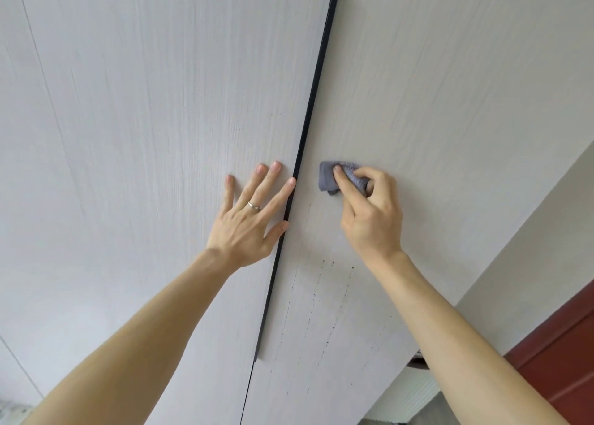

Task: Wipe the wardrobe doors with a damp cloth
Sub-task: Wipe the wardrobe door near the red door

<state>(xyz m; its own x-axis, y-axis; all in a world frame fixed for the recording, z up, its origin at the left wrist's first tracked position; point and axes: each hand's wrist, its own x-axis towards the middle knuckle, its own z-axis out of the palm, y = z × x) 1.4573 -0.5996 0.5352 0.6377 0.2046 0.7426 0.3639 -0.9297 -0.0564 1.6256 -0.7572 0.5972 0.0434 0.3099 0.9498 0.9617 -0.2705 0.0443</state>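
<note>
On R door [450,103], R hand [369,212] grips cloth [326,175], lying crosswise.

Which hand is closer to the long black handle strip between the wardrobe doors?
Left. The left hand lies flat on the left door, forefinger and thumb touching the black handle strip. The right hand grips the grey cloth on the right door, apart from it.
</note>
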